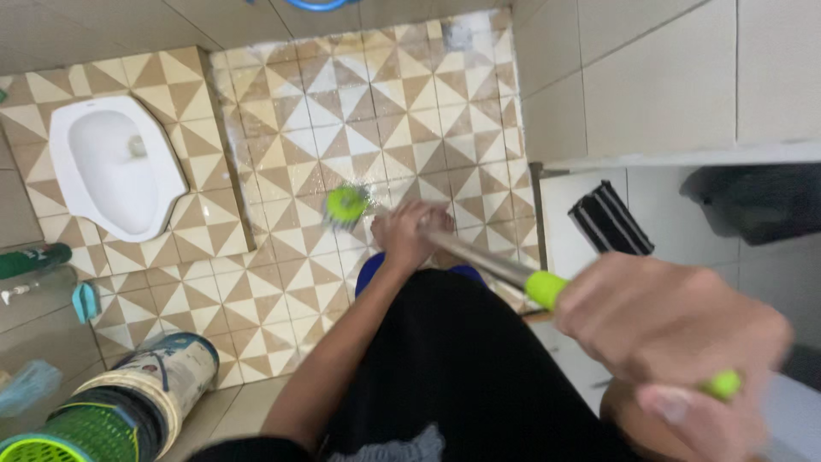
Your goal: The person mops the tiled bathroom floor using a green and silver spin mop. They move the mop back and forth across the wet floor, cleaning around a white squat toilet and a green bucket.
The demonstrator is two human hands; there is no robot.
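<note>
Long-handled scrub brush [445,248] – lime-green head down on patterned floor tiles [291,145], metal shaft slanting up toward camera. Left hand [409,233] wrapped round shaft low down, near head. Right hand [676,329] clenched on green grip at top end, blurred. Probably light, stiff, rigid shaft; bare metal likely slippery on wet-looking floor – best held at green grip plus mid-shaft. White squat toilet [115,167] well apart on raised step; bucket [145,385] near lower corner.
</note>
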